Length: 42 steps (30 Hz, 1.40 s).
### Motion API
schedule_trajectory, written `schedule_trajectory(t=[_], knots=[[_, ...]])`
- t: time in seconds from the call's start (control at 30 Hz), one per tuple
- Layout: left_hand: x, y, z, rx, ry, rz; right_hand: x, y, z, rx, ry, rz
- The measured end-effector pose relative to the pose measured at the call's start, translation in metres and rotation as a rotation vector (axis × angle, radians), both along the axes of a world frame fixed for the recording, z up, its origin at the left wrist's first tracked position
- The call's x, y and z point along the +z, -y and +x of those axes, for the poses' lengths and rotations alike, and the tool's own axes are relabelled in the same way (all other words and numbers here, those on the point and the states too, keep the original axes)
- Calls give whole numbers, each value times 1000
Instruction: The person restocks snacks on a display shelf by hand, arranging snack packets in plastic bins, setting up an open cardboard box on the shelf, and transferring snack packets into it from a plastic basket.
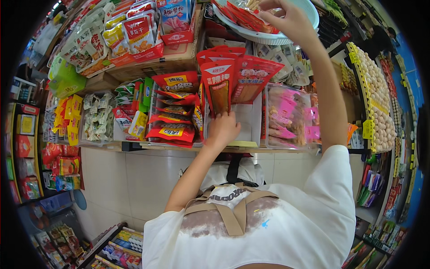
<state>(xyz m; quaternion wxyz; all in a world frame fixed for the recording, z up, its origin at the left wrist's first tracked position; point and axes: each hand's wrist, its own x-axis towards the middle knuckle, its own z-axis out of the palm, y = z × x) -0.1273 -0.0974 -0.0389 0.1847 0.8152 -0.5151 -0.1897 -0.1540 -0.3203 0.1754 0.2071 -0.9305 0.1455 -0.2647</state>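
My left hand (224, 128) pinches the lower end of a red snack packet (219, 85) that leans upright in a clear plastic bin (247, 129). More red packets (253, 80) stand behind and to the right of it, tilted outwards. Part of the bin's floor shows beside my left hand. Farther back, my right hand (285, 16) is over a pale blue plastic basket (268, 38). Its thumb and finger are apart, with nothing visible between them. Red packets (247, 18) lie in the basket just beneath that hand.
Left of the bin stands one of red and yellow bags (173, 116); right of it, a bin of pink-labelled packs (285, 116). Boxed snack pouches (139, 32) rise on a cardboard carton (174, 57). Eggs (381, 94) fill a rack at right. The shelf edge (161, 147) runs before me.
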Motion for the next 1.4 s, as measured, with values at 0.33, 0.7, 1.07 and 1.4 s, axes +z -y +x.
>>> schedule_trajectory(t=[0.33, 0.7, 1.07, 1.4], knots=[[44, -16, -8, -167, -396, -324, -12, 91, -20, -272, 81, -223], [104, -4, 2, 1, -2096, -550, -41, -140, -145, 128, -134, -519], [73, 6, -26, -355, -831, -457, -58, -90, -181, -268, 293, 757], [47, -12, -12, 11, -781, -511, -55, -70, -111, -55, -210, 333]])
